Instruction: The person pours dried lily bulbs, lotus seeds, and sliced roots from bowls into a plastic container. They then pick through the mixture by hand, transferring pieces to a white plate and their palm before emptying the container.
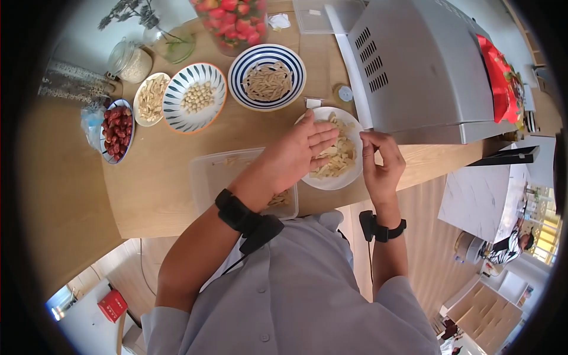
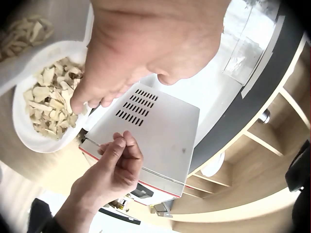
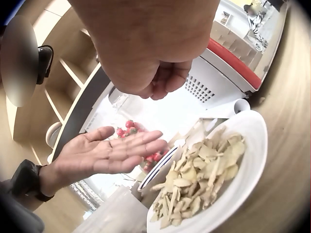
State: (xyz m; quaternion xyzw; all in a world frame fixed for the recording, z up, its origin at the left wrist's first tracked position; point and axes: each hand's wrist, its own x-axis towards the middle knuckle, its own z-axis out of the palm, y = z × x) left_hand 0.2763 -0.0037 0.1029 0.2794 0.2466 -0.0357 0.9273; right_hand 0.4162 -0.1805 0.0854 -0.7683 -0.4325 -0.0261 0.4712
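A white plate [image 1: 324, 185] of pale dried slices [image 1: 339, 158] lies near the table's front edge. Over its left side, my left hand [image 1: 293, 155] is held with straight, slightly spread fingers; the right wrist view shows its palm [image 3: 102, 154] facing up with nothing on it. My right hand [image 1: 383, 167] is raised at the plate's right rim. Its fingers are curled and the thumb meets the index fingertip, as the left wrist view also shows [image 2: 111, 170]; no item is visible between them.
A clear plastic tub [image 1: 204, 186] with some pieces stands left of the plate. Behind are a striped bowl [image 1: 236, 97] of pale strips, a patterned bowl [image 1: 176, 115] of round pieces, red dates [image 1: 117, 133] and strawberries [image 1: 236, 23]. A silver appliance [image 1: 414, 71] stands right.
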